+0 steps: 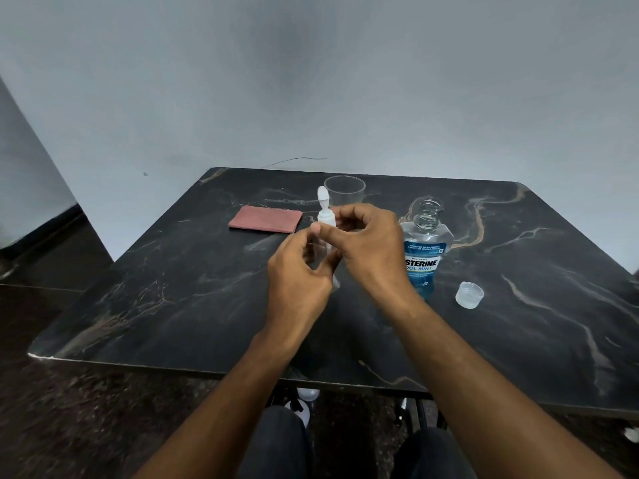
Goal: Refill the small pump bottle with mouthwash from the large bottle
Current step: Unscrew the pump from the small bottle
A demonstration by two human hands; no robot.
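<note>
The small clear pump bottle (325,219) with a white pump head stands upright between my hands above the middle of the dark table. My left hand (297,274) grips its body from the left. My right hand (370,247) pinches the white collar below the pump head with thumb and fingers. Most of the bottle's body is hidden by my fingers. The large mouthwash bottle (427,250) stands uncapped just right of my right hand, with blue liquid low inside. Its clear cap (469,295) lies on the table to its right.
A clear plastic cup (344,190) stands behind the pump bottle. A folded pink cloth (265,219) lies at the back left. The dark marbled table (173,288) has its front edge near my knees; a wall rises right behind it.
</note>
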